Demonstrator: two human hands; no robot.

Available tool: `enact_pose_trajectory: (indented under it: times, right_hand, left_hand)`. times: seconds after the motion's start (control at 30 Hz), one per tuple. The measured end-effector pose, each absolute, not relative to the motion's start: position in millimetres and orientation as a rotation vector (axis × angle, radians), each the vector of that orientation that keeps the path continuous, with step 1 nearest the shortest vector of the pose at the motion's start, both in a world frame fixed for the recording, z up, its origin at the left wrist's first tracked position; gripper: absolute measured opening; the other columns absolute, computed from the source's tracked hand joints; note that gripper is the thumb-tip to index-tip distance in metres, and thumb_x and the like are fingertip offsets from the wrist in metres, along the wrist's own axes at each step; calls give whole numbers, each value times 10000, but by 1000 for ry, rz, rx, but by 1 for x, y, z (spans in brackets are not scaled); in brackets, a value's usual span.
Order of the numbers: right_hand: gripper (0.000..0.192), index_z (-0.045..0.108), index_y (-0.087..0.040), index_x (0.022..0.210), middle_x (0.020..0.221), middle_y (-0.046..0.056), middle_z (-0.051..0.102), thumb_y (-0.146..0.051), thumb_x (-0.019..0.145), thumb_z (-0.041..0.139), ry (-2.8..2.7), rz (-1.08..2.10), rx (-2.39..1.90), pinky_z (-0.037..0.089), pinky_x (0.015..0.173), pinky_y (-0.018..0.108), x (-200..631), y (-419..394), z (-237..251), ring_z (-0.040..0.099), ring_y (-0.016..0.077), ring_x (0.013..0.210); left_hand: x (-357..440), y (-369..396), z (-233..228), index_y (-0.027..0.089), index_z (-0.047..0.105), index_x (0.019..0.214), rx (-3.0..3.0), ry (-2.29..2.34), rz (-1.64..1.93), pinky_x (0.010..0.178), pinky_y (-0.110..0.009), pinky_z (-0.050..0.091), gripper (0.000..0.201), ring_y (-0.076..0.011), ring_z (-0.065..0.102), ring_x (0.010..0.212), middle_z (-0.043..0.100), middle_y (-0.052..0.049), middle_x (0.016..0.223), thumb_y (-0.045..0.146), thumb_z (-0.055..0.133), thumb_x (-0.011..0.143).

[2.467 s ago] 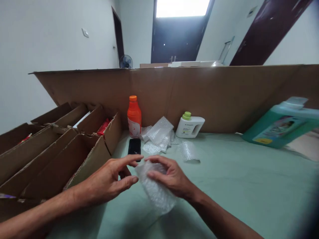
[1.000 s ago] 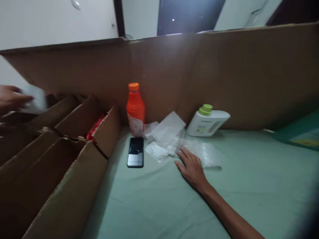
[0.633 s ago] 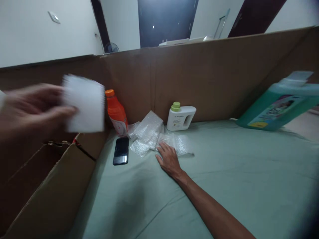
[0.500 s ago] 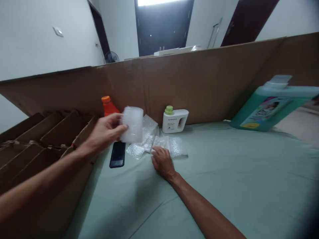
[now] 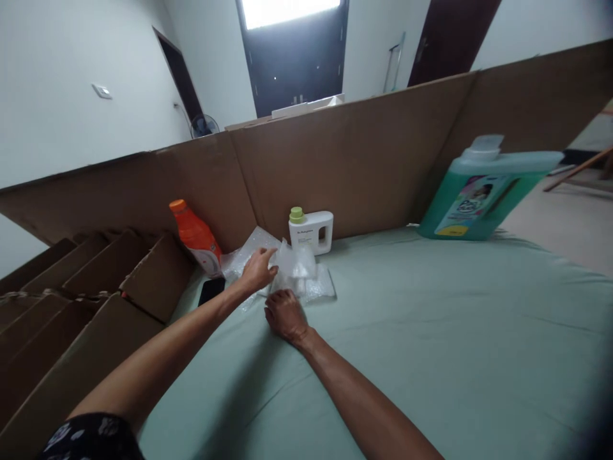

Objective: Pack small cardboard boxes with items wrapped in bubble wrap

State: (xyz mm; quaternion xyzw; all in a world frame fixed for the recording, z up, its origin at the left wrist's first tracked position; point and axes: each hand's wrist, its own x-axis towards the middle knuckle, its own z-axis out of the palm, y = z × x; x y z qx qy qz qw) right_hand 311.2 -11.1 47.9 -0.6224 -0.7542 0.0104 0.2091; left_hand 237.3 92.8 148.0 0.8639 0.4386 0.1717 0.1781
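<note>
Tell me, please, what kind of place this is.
Probably a home packing corner: a green cloth-covered surface walled by a brown cardboard sheet, open brown cardboard boxes at left, and clear bubble wrap pieces under both hands.

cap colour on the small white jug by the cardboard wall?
Light green, on the small white plastic jug; the head view shows it clearly.

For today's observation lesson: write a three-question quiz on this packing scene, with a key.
1. True or false: the left hand lifts a bubble wrap piece.
2. What lies nearest the orange bottle? A phone, B white bottle, C green jug.
3. Name the thing under the right hand.

Key: 1 true. 2 A. 3 the bubble wrap pile on the green sheet.
</note>
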Motion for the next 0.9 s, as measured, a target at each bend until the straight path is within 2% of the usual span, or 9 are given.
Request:
enact_pose_trajectory:
  times: [0.13, 0.27, 0.33, 0.43, 0.57, 0.63, 0.77, 0.9]
  right_hand:
    - [188, 722, -113, 970, 1033, 156, 729, -156, 908, 550, -2108, 44, -1740, 397, 923, 418, 303, -12, 52, 614, 280, 1044]
    - [90, 731, -165, 864, 966, 111, 748, -210, 814, 671, -2174, 80, -1659, 432, 903, 386, 304, -28, 66, 643, 264, 1004]
    - [101, 734, -205, 869, 952, 67, 756, -267, 795, 704, -2159, 88, -1620, 438, 934, 370, 321, -46, 75, 654, 241, 993]
    - [263, 702, -235, 1116, 1144, 71, 732, -293, 883, 595, -1950, 45, -1693, 434, 1010, 411, 372, -71, 83, 633, 250, 1107]
    - [604, 415, -128, 1474, 1494, 215, 472, -382, 932, 496, -1574, -16, -1881, 384, 1100, 554, 441, -72, 74, 438, 355, 1384]
    - [726, 316, -101, 1525, 1546, 243, 384, -423, 911, 532, -1513, 12, -1918, 377, 1117, 566, 451, -56, 63, 368, 374, 1439]
    - [764, 349, -140, 1524, 1572, 207, 367, -357, 850, 635, -1597, 99, -1884, 383, 1147, 498, 418, -8, 43, 384, 343, 1445]
    - [768, 357, -162, 1534, 1604, 190, 331, -285, 836, 653, -1713, 126, -1802, 373, 1159, 463, 375, 33, 40, 382, 315, 1452]
  left_hand:
    - [234, 68, 135, 196, 564, 1379, 2537, 1165, 487, 1153, -400, 374, 560, -290, 484, 1359, 479, -139, 1480, 179, 648, 825]
    - [227, 66, 128, 166, 523, 1408, 2522, 1177, 539, 1114, -372, 422, 551, -254, 547, 1290, 549, -141, 1385, 209, 583, 863]
    - [216, 66, 121, 164, 514, 1412, 2502, 1188, 566, 1088, -366, 449, 543, -240, 577, 1248, 576, -134, 1340, 218, 561, 873]
    - [191, 59, 101, 160, 524, 1404, 2477, 1203, 593, 1086, -390, 454, 555, -258, 569, 1264, 557, -151, 1368, 212, 581, 854]
    - [167, 37, 73, 174, 510, 1428, 2467, 1228, 649, 1138, -461, 392, 609, -316, 461, 1382, 439, -183, 1499, 201, 621, 830]
    - [165, 28, 66, 165, 474, 1463, 2481, 1229, 687, 1163, -502, 345, 655, -353, 375, 1442, 334, -211, 1569, 217, 639, 831]
    - [178, 28, 69, 253, 422, 1505, 2560, 1184, 751, 1197, -538, 260, 699, -355, 169, 1535, 127, -156, 1673, 274, 664, 850]
    - [188, 49, 76, 299, 438, 1495, 2682, 1256, 737, 1178, -586, 260, 636, -374, 140, 1539, 130, -127, 1685, 337, 642, 894]
